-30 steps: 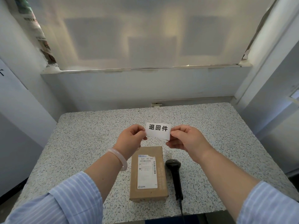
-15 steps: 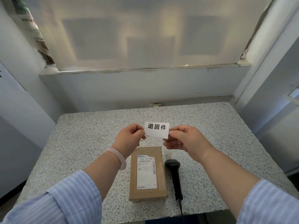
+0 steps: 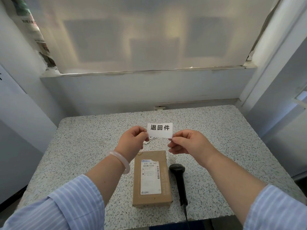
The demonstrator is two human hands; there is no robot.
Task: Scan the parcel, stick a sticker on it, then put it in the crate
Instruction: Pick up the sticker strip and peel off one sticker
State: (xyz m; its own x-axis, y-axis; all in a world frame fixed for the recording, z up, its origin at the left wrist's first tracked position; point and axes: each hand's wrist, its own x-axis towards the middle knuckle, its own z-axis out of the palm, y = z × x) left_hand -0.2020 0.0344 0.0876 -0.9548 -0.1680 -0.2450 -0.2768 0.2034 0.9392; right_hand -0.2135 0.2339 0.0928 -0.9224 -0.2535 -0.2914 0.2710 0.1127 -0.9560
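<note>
Both hands (image 3: 163, 143) pinch a sticker (image 3: 160, 130) above the parcel (image 3: 152, 178).

place: small parcel-handling station | centre: speckled stone-look counter (image 3: 86, 146) set against plain pale walls; lower centre: cardboard parcel (image 3: 152, 178) with a barcoded shipping label, corded handheld scanner (image 3: 179, 181) just beside it | top: window (image 3: 149, 34) covered in frosted sheeting | upper centre: printed sticker (image 3: 160, 130) held up

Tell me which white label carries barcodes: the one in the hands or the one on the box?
The shipping label stuck on the parcel. The sticker, pinched by left hand and right hand, shows only bold black characters.
</note>
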